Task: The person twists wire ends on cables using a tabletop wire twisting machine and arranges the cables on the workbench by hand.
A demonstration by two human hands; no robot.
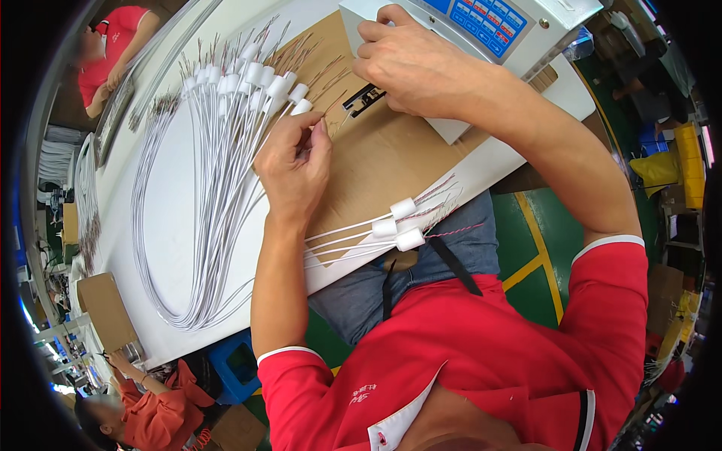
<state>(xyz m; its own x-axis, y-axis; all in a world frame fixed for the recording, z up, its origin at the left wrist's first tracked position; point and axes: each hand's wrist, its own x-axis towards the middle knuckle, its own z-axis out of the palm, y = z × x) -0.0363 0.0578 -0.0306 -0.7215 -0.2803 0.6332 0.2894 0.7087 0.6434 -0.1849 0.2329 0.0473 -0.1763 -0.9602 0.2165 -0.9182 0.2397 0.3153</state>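
My left hand [295, 161] is closed in a pinch on the stripped end of a white cable, and thin wires [336, 113] stick out past the fingertips. Just beyond them lies a small black-and-metal fixture [364, 100] on the brown board. My right hand [410, 64] is at the front of a white machine [553, 26], its fingers curled together. Whatever those fingers hold, if anything, is hidden. Left of my left hand lies a big looped bundle of white cables [199, 259], with white cylindrical sleeves [254, 73] near their frayed wire ends.
Several sleeved cables [391, 225] lie at the table's near edge, wire ends over my lap. A brown board [406, 146] covers part of the white table [162, 225]. The machine has a blue keypad [489, 22]. Co-workers in red [116, 52] and orange [162, 413] are at the left.
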